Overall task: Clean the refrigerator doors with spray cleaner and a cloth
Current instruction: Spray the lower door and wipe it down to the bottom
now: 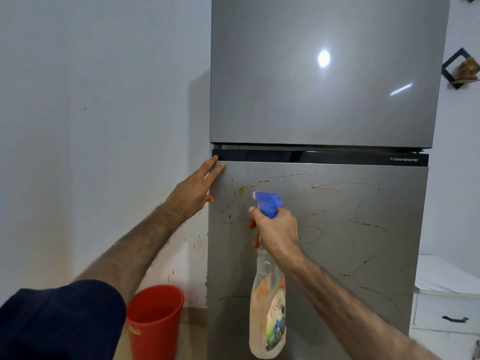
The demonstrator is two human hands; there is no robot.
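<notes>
Refrigerator doors fill the centre and right of the frame: the upper door (327, 74) is grey and glossy, with two bright reflections on it, and the lower door (337, 242) below it is streaked with thin orange-brown and dark smears across its upper half and down toward the lower right. A black strip (319, 157) runs along the top of the lower door, with small lettering at its right end.

We see our left hand (193, 188) at centre left of the frame, fingers straight and laid flat against the lower door's left edge, the fingertips reaching the black strip; it holds nothing.

Our right hand (278, 229), just below the middle of the frame, grips the neck of the spray bottle (267, 307), with one finger curled over the front of the blue trigger head (267, 203). The nozzle points left and toward the smeared door. The bottle hangs upright below the hand, clear plastic, partly filled with pale liquid, with a printed label low on its side.

At lower left of the frame a red bucket (153, 320) stands on the floor beside the refrigerator, against a white wall (91, 100) spotted with orange marks low down. A dark blue sleeve (57, 320) covers the lower left corner. At lower right stands a white cabinet (446, 313) with a dark drawer handle. We see no cloth in view.
</notes>
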